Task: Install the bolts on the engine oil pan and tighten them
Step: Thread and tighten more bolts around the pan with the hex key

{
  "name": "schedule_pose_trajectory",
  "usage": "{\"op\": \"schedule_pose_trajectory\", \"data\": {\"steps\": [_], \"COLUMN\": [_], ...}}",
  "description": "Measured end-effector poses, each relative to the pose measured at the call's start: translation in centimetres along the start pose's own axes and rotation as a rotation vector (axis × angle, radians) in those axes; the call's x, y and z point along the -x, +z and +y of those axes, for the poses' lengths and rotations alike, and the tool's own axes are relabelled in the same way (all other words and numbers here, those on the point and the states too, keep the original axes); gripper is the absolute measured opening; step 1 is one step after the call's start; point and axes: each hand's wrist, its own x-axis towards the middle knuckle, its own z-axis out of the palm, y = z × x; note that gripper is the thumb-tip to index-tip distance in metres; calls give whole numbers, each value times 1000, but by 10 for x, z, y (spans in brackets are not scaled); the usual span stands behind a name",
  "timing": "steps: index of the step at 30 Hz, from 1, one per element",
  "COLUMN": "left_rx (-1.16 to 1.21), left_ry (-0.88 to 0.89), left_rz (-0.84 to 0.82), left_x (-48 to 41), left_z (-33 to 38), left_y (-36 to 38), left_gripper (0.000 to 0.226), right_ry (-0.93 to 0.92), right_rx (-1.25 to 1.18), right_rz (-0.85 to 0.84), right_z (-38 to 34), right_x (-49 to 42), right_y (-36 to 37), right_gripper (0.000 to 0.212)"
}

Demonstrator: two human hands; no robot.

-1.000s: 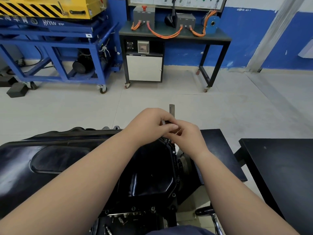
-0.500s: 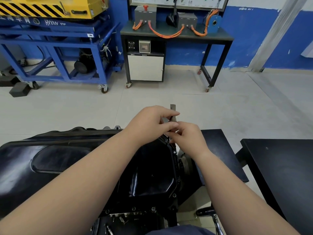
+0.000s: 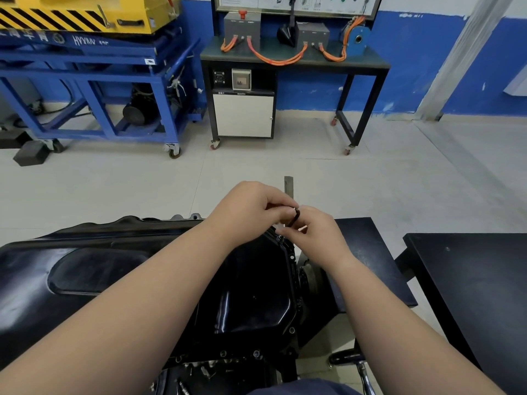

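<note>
Dark bolt (image 3: 296, 216) between both hands' fingers (image 3: 280, 214)

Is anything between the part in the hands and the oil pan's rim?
Nothing visible. The left hand and right hand pinch a small dark part just above the far right rim of the oil pan; the hands hide the spot directly beneath.

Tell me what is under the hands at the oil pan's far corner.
The left hand and right hand cover the far corner of the oil pan; their fingers pinch a small dark part. A flange hole shows just nearer. Anything directly beneath is hidden.
</note>
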Motion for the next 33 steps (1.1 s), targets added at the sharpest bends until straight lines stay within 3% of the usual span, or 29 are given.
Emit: {"op": "schedule_pose_trajectory", "data": {"steps": [6,10,15,22,26,30,33], "left_rx": [-32,6,-7,0,-10,-5,-8], "left_ry": [-23,-24,-41,-45,-34,-23,-2], "left_rz": [3,57,119,45,13,2,1], "left_x": [0,0,-1,0,1,0,1], "left_z": [-1,-1,-3,-1,-1,1,3], "left_y": [-1,-1,-3,-3,-2,0,2], "left_gripper": [13,18,37,10,5,15,14], "right_ry": [38,18,50,63,80,49,-4], "right_rx": [-79,-76,-97,-67,-53,-32,-2], "right_rz": [-127,-104,-27,21,-7,3,-18], "right_z": [1,1,4,2,4,2,-3], "right_x": [3,1,-2,-5,-6,-6,-9], "right_y": [-10,-6,-2,3,3,4,6], "right_gripper": [27,25,5,33,32,22,31]}}
